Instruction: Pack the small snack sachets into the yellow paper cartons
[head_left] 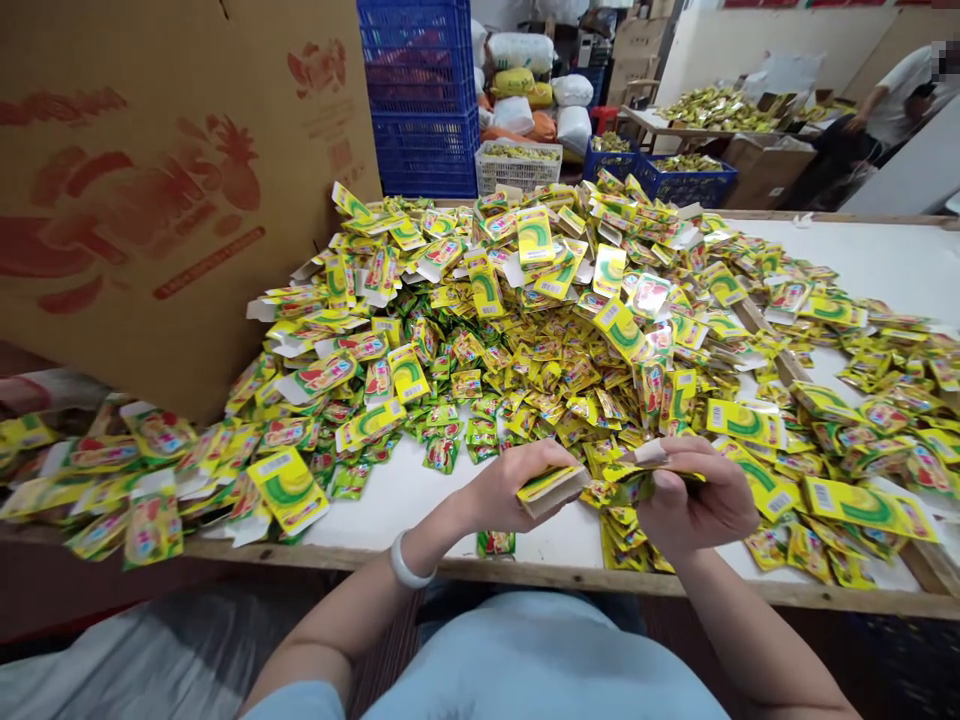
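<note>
My left hand [499, 487] is closed around a small yellow carton [553, 490], whose open end faces right. To its right, my right hand [697, 495] pinches small yellow sachets [634, 470] between thumb and fingers; how many cannot be made out. The two hands are a short way apart above the table's front edge. Behind them lies a heap of loose yellow sachets [555, 370]. Green sachets [442, 452] lie left of these on the white tabletop [420, 500]. Flat and opened yellow cartons [289, 490] are piled all around.
A large brown cardboard box [172, 200] stands at the left. Blue crates [424, 150] and a white basket [519, 168] are behind the table. A wooden rim [525, 578] runs along the front. At the back right, another person [892, 110] is near a second heaped table [720, 110].
</note>
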